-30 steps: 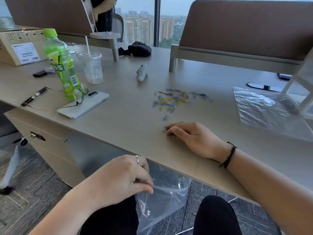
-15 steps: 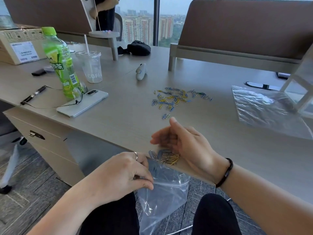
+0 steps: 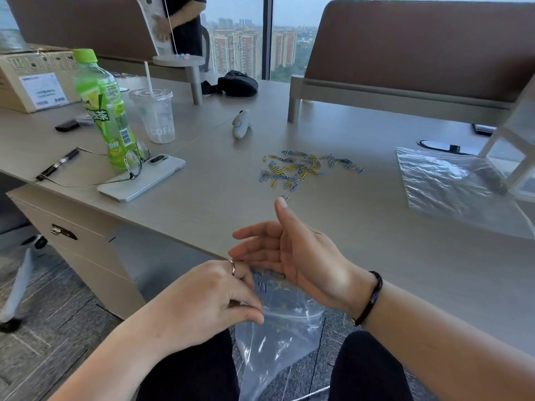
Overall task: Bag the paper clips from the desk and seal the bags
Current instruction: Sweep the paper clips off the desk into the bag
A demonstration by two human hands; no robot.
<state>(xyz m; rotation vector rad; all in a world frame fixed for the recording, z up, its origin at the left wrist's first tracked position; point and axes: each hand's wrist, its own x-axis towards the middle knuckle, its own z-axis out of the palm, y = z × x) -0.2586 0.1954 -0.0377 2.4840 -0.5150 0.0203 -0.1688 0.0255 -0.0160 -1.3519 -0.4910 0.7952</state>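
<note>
A scatter of blue, yellow and silver paper clips (image 3: 301,167) lies on the desk (image 3: 220,192), with one stray clip (image 3: 286,197) nearer me. My left hand (image 3: 214,302) pinches the rim of a clear plastic bag (image 3: 278,337) that hangs below the desk edge, over my lap. My right hand (image 3: 295,256) is above the bag's mouth, palm turned sideways and fingers spread, holding nothing. A few clips show blurred inside the bag. More clear bags (image 3: 451,186) lie flat on the desk at the right.
At the left stand a green bottle (image 3: 105,111), a plastic cup (image 3: 156,117), a phone (image 3: 142,178) with glasses, and a pen (image 3: 58,164). A white device (image 3: 241,124) lies behind the clips. A cardboard box (image 3: 31,79) sits far left. Another person stands at the back.
My right hand swept clips off the desk edge, tipped them over the bag, and now stands open and empty. My left hand kept hold of the bag.
</note>
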